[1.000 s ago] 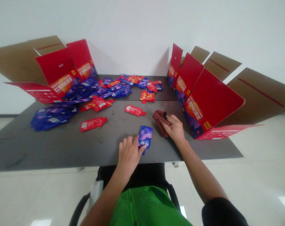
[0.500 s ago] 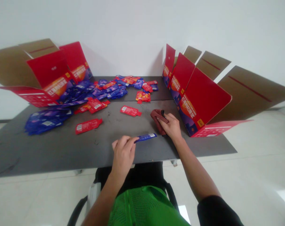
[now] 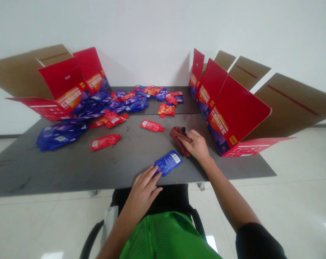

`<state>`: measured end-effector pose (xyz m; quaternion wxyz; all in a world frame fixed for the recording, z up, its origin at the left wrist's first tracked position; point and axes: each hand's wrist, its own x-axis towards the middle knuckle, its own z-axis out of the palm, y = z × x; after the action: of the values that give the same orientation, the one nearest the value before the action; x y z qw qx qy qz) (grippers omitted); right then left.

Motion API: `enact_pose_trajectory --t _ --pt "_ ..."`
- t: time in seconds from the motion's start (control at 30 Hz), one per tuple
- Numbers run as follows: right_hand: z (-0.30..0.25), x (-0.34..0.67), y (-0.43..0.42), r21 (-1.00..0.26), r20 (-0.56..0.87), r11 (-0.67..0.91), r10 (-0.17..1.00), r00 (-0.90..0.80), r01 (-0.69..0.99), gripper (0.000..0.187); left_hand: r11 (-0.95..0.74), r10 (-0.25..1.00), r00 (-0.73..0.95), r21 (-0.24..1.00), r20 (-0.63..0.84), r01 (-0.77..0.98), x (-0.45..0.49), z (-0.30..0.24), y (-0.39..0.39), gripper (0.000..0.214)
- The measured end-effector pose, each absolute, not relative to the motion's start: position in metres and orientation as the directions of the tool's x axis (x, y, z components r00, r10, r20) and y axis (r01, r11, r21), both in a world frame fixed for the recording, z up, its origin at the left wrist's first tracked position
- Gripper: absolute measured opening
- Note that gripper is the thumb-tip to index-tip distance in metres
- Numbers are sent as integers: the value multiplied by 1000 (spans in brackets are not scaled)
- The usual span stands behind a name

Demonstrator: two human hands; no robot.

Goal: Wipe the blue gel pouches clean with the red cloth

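A blue sachet (image 3: pixel 169 163) lies flat near the table's front edge, barcode side up. The fingertips of my left hand (image 3: pixel 144 190) rest on its left end, fingers stretched out. My right hand (image 3: pixel 197 144) is closed around a folded brown cloth (image 3: pixel 180 138) with a black edge, just right of the sachet and above the tabletop. Beyond the cloth, a red sachet (image 3: pixel 152 126) lies by itself, and another red sachet (image 3: pixel 105 142) is farther left.
Open red cartons stand at the left (image 3: pixel 68 95) and right (image 3: pixel 219 126), flaps spread outward. Between them, along the back of the grey table (image 3: pixel 119 169), lies a pile of blue and red sachets (image 3: pixel 130 102). A stack of blue sachets (image 3: pixel 60 135) sits at the left.
The blue sachet was held on edge in my left fingers; now it lies flat, and those fingers have spread out over its end. My right hand keeps the cloth at nearly the same spot.
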<state>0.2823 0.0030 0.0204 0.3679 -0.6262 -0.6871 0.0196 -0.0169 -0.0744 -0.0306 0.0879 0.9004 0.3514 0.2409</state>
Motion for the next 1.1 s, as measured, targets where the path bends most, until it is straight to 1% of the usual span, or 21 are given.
enact_pose_trajectory --t 0.07,0.13,0.23,0.3,0.43,0.53,0.6,0.63,0.7,0.77,0.8,0.87,0.97,1.03,1.1 --pt "29 265 -8 -461 476 275 879 -26 844 34 -746 665 620 337 415 575 -18 -34 -75 41" --pt "33 243 -21 -411 445 356 882 -156 839 32 -751 659 597 347 458 563 -18 -36 -76 37" --pt "30 218 -31 -296 342 467 866 -364 833 29 -752 657 585 358 476 554 -18 -38 -76 37" --pt "25 216 -25 -243 285 476 868 -407 846 30 -752 658 588 368 470 547 -18 -39 -76 37" --pt "27 244 0 -162 273 335 919 -284 928 31 -753 657 580 388 482 531 -17 -40 -78 33" --pt "34 252 -1 -143 351 285 910 -221 948 31 -746 665 562 401 492 532 -16 -42 -80 31" --pt "35 240 -16 -162 395 337 884 -252 928 34 -743 668 559 409 490 530 -16 -43 -80 30" --pt "33 231 -25 -166 396 384 869 -296 908 35 -743 668 560 412 489 527 -16 -43 -81 29" --pt "26 214 -41 -163 362 484 840 -405 859 35 -745 666 560 417 493 520 -17 -44 -81 29" --pt "17 207 -45 -172 317 511 838 -444 842 33 -748 664 560 421 495 514 -17 -45 -80 30" --pt "14 210 -43 -180 300 486 855 -423 855 33 -750 661 563 421 496 510 -17 -45 -80 30" --pt "13 223 -32 -185 285 386 901 -327 904 33 -754 657 568 417 496 508 -17 -44 -80 30" --pt "26 244 -17 -161 317 255 928 -195 953 32 -757 653 564 412 506 507 -17 -44 -80 30" --pt "39 243 -19 -177 366 243 916 -166 954 32 -761 648 560 409 517 503 -17 -45 -80 30" --pt "47 226 -31 -211 399 302 895 -201 930 32 -769 638 561 401 527 498 -18 -47 -80 31"
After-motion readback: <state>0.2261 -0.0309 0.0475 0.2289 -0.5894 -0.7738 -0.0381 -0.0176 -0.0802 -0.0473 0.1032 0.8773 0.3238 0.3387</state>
